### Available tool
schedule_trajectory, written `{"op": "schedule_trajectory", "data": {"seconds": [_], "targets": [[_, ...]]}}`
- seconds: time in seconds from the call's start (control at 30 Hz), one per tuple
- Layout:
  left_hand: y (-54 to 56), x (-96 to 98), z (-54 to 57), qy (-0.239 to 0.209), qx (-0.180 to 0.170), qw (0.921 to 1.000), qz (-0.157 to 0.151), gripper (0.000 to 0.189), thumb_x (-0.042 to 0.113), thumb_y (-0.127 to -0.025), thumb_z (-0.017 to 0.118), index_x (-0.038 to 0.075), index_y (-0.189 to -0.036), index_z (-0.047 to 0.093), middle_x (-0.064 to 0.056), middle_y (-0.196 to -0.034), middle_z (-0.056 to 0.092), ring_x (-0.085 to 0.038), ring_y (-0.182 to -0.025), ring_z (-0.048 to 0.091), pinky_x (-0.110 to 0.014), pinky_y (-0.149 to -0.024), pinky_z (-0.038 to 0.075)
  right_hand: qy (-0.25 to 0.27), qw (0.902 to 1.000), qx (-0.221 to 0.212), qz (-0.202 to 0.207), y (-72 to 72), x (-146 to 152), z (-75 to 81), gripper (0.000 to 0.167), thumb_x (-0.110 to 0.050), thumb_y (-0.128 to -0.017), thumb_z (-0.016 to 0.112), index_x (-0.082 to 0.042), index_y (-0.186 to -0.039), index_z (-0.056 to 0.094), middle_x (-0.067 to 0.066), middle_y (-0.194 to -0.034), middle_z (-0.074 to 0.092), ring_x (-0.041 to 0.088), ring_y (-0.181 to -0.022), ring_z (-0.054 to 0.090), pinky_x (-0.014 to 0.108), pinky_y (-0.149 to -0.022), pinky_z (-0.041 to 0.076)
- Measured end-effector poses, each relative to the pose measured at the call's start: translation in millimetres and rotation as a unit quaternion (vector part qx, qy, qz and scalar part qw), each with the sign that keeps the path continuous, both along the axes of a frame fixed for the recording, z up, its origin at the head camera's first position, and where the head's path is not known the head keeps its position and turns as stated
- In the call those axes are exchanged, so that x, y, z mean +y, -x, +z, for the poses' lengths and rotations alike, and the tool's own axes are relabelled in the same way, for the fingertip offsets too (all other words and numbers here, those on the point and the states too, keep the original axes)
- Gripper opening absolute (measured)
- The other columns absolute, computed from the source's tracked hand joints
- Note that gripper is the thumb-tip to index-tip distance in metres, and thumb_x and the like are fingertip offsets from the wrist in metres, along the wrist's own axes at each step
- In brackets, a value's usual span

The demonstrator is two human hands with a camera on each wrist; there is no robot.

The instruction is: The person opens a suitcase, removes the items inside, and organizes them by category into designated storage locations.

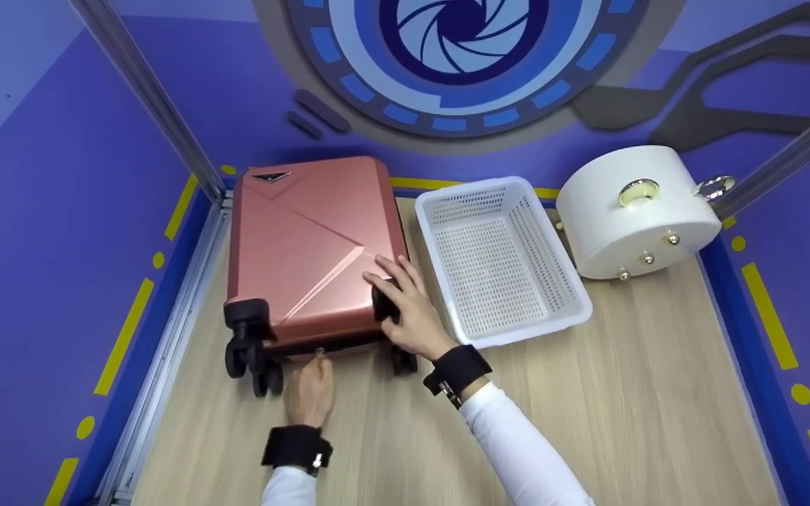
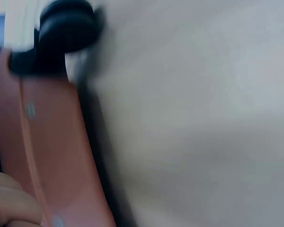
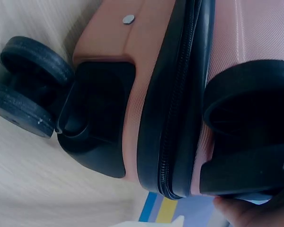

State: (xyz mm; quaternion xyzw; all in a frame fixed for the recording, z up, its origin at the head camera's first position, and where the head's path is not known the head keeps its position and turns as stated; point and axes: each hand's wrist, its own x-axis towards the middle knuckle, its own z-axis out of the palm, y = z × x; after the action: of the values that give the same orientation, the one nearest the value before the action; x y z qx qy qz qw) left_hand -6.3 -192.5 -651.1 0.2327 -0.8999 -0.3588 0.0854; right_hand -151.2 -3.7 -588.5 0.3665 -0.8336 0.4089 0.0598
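A rose-pink hard-shell suitcase (image 1: 306, 239) lies flat on the floor, its black wheels toward me. My left hand (image 1: 311, 390) is at its near side with curled fingers, pinching a small metal zipper pull (image 1: 320, 350). Only part of those fingers (image 2: 12, 203) shows in the left wrist view, beside the pink shell. My right hand (image 1: 415, 320) rests over the near right corner, fingers extended across an upper wheel (image 1: 384, 301) and onto the shell. In the right wrist view, the thumb (image 3: 246, 213) touches the black wheel housing, and the black zipper (image 3: 173, 113) runs along the side.
Right of the suitcase stands a white perforated plastic basket (image 1: 575, 313). Farther right is a white rounded case (image 1: 630, 204) with metal studs and a ring handle. Blue panels with yellow marks (image 1: 124, 337) border the wood-look floor (image 1: 630, 407).
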Motion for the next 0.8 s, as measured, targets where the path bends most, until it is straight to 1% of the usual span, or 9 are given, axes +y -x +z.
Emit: {"op": "schedule_trajectory", "data": {"seconds": [0.07,0.17,0.27,0.37,0.47,0.53,0.67,0.73,0.8], "targets": [[-7.1,-20.1,1.6,0.001,-0.009,0.9997,0.023,0.04,0.023,-0.105,0.048,0.008,-0.069,0.055,-0.02,-0.067,0.063,-0.047,-0.066,0.066,-0.057,-0.058,0.048,-0.002,0.9999,-0.008,-0.006,-0.4,-0.4,0.7,0.088,0.005,-0.067,0.07,-0.017,-0.151,0.057,0.011,-0.168,0.038,0.044,-0.159,0.022,0.062,-0.125,0.03],[-16.4,-46.5,4.7,0.018,-0.03,0.9968,0.072,0.046,0.027,-0.106,0.045,0.0,-0.073,0.063,-0.032,-0.08,0.07,-0.055,-0.078,0.068,-0.064,-0.064,0.05,-0.003,0.9998,-0.017,-0.009,-0.3,-1.0,0.0,0.088,0.006,-0.067,0.07,-0.017,-0.151,0.057,0.01,-0.169,0.038,0.043,-0.16,0.021,0.061,-0.126,0.028],[-21.8,-60.4,6.8,0.013,-0.039,0.9939,0.103,0.053,0.03,-0.106,0.042,-0.001,-0.07,0.064,-0.035,-0.085,0.071,-0.057,-0.081,0.068,-0.065,-0.065,0.049,-0.002,0.9997,-0.023,-0.001,0.2,-1.3,-0.3,0.087,0.005,-0.068,0.07,-0.017,-0.151,0.056,0.01,-0.169,0.037,0.043,-0.16,0.02,0.062,-0.126,0.027],[-23.0,-59.5,4.6,-0.008,-0.035,0.9949,0.095,0.051,0.029,-0.106,0.041,0.004,-0.065,0.058,-0.028,-0.074,0.068,-0.051,-0.069,0.066,-0.06,-0.059,0.048,0.001,0.9996,-0.029,0.004,1.9,1.9,-1.0,0.086,0.005,-0.069,0.07,-0.017,-0.151,0.056,0.009,-0.169,0.037,0.042,-0.16,0.02,0.059,-0.124,0.033],[-25.3,-56.3,2.8,-0.026,-0.034,0.9952,0.088,0.049,0.029,-0.107,0.044,0.007,-0.065,0.056,-0.023,-0.072,0.067,-0.047,-0.068,0.066,-0.057,-0.059,0.047,0.004,0.9993,-0.037,0.004,3.8,6.8,-1.9,0.087,0.005,-0.069,0.069,-0.019,-0.151,0.057,0.006,-0.17,0.037,0.04,-0.161,0.019,0.056,-0.121,0.039],[-28.4,-58.4,4.8,-0.045,-0.052,0.9934,0.091,0.052,0.033,-0.108,0.045,0.004,-0.068,0.059,-0.028,-0.081,0.07,-0.051,-0.077,0.068,-0.059,-0.065,0.049,0.007,0.9991,-0.041,0.005,4.7,8.8,-2.4,0.087,0.005,-0.069,0.069,-0.019,-0.151,0.056,0.006,-0.17,0.037,0.039,-0.161,0.019,0.056,-0.121,0.04],[-34.3,-74.0,13.8,-0.067,-0.097,0.9894,0.085,0.051,0.034,-0.107,0.045,-0.002,-0.08,0.067,-0.036,-0.109,0.07,-0.058,-0.102,0.066,-0.065,-0.079,0.05,0.009,0.9988,-0.046,0.014,5.1,8.4,-2.7,0.086,0.006,-0.07,0.069,-0.018,-0.152,0.055,0.006,-0.17,0.035,0.04,-0.161,0.017,0.058,-0.123,0.034],[-36.2,-84.3,17.0,-0.055,-0.109,0.9899,0.071,0.048,0.032,-0.106,0.046,-0.002,-0.082,0.07,-0.037,-0.114,0.069,-0.06,-0.105,0.065,-0.066,-0.08,0.05,0.006,0.9986,-0.051,0.015,4.8,6.9,-2.2,0.086,0.005,-0.071,0.069,-0.019,-0.153,0.055,0.006,-0.17,0.035,0.039,-0.161,0.017,0.057,-0.123,0.035],[-37.0,-94.1,18.1,-0.036,-0.118,0.9906,0.058,0.045,0.029,-0.103,0.045,-0.001,-0.076,0.067,-0.037,-0.11,0.07,-0.059,-0.101,0.067,-0.065,-0.078,0.05,0.005,0.9982,-0.057,0.015,4.7,5.7,-1.5,0.086,0.005,-0.072,0.069,-0.019,-0.153,0.054,0.005,-0.17,0.036,0.039,-0.162,0.016,0.056,-0.122,0.037]]}}
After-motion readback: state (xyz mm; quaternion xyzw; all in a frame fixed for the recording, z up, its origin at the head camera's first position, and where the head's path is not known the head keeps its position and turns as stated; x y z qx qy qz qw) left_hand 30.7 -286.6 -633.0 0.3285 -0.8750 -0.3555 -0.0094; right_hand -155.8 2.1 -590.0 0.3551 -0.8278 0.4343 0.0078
